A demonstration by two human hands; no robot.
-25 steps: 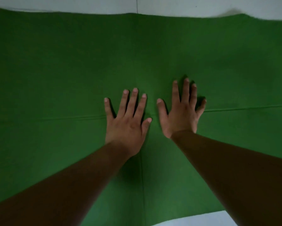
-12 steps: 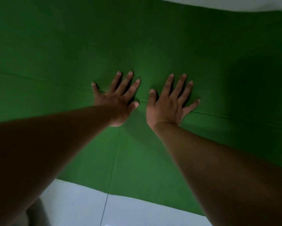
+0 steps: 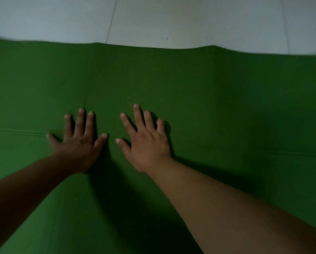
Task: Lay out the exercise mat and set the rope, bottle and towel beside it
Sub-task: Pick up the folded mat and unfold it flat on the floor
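A green exercise mat fills most of the view, its wavy far edge meeting pale floor tiles toward 12 o'clock. Both hands press flat on it with fingers straight and spread, the left hand just beside the right hand at its 9 o'clock, thumbs near but apart. The forearms enter from 7 and 5 o'clock, and a thin fold crease runs from the left little finger toward 9 o'clock.

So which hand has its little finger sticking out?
The left hand: its little finger splays sideways on the mat; on the right hand it lies close.
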